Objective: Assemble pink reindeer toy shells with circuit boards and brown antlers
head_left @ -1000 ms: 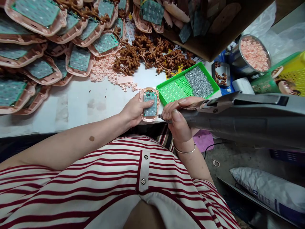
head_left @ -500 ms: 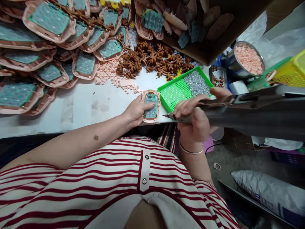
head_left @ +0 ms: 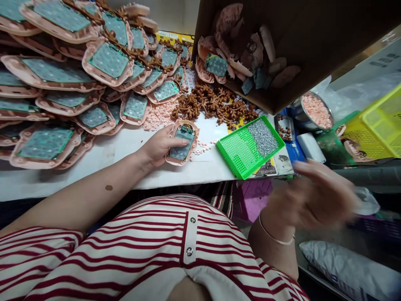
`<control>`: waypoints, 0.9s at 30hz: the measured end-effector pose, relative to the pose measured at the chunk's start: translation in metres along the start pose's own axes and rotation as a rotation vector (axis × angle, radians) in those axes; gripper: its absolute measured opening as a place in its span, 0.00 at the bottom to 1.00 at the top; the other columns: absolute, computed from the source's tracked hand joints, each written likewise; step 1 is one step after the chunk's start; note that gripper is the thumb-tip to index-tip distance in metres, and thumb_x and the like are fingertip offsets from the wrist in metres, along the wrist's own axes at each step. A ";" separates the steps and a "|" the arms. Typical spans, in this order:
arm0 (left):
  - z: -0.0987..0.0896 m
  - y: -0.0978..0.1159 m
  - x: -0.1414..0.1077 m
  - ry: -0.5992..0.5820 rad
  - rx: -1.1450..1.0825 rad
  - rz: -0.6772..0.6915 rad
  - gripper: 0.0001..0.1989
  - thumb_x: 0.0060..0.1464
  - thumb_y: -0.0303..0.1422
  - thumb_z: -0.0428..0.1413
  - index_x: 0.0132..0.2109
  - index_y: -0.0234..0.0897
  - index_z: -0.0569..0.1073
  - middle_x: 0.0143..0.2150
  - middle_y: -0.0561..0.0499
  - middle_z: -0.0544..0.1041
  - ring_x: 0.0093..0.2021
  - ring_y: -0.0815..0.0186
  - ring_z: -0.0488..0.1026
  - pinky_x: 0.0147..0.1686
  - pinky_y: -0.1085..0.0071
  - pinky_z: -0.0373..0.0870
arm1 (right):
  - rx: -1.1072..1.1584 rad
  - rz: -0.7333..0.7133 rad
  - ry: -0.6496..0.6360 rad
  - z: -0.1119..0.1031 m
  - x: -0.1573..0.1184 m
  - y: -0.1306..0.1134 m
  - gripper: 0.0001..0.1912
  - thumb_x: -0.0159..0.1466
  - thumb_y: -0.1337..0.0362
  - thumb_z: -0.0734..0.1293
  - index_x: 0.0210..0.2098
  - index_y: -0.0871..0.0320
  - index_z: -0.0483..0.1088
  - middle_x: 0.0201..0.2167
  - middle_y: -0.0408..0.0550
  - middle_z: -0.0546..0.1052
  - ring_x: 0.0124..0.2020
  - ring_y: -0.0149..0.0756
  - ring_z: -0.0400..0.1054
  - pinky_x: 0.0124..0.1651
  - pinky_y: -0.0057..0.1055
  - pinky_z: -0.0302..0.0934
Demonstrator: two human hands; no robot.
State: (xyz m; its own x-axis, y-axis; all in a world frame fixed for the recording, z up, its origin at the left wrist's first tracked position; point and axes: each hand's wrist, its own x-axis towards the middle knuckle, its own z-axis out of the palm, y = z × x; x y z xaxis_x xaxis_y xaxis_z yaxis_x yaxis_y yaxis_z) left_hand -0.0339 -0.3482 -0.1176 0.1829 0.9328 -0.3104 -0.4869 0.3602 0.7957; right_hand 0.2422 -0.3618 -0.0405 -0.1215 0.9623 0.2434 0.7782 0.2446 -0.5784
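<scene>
My left hand [head_left: 159,146] is closed on a pink plastic housing half [head_left: 175,157], thumb pressed across the green circuit board [head_left: 184,137] inside it. The housing is tilted above the front of the white table. At the right, beyond the table edge, my right hand [head_left: 316,196] is blurred by motion; its fingers look stretched apart and no tool shows in it. Between my hands lies a green perforated tray [head_left: 233,167] with small silver screws [head_left: 263,136] heaped in its right part.
Stacked pink housings with boards [head_left: 109,62] fill the left. Brown plastic parts [head_left: 209,100] and small pink pieces [head_left: 159,115] lie behind my left hand. A cardboard box [head_left: 282,25] stands at the back, a metal bowl of pink pieces [head_left: 316,110] and yellow basket [head_left: 382,125] at right.
The electric screwdriver has left my right hand, which has moved right and down, away from the tray. The housing in my left hand has tilted and shifted left in view.
</scene>
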 end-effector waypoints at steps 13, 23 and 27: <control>-0.015 0.007 0.011 -0.002 -0.188 -0.051 0.22 0.39 0.27 0.67 0.44 0.32 0.73 0.33 0.49 0.79 0.31 0.64 0.76 0.33 0.68 0.75 | -0.726 0.089 -0.349 0.103 0.143 0.009 0.16 0.63 0.65 0.61 0.47 0.67 0.71 0.46 0.68 0.78 0.46 0.53 0.73 0.49 0.45 0.64; -0.016 0.008 0.007 -0.124 -0.173 -0.051 0.20 0.40 0.28 0.67 0.44 0.31 0.74 0.33 0.48 0.79 0.29 0.65 0.76 0.31 0.70 0.73 | 0.724 0.252 -0.226 0.069 0.091 0.002 0.11 0.61 0.59 0.68 0.43 0.52 0.72 0.31 0.41 0.74 0.26 0.28 0.67 0.33 0.30 0.66; -0.018 0.010 0.006 -0.346 -0.144 -0.045 0.21 0.43 0.28 0.66 0.46 0.31 0.75 0.33 0.46 0.80 0.29 0.64 0.76 0.30 0.68 0.72 | 0.933 0.255 -0.363 0.086 0.058 -0.018 0.13 0.58 0.58 0.74 0.41 0.53 0.72 0.30 0.39 0.74 0.27 0.25 0.67 0.32 0.27 0.65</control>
State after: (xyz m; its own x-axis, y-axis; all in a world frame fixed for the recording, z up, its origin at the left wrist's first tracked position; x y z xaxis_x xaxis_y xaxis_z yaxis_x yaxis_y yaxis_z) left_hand -0.0533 -0.3391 -0.1215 0.4728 0.8715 -0.1300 -0.5825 0.4198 0.6961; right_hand 0.1683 -0.3007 -0.0828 -0.3194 0.9385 -0.1309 0.0378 -0.1254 -0.9914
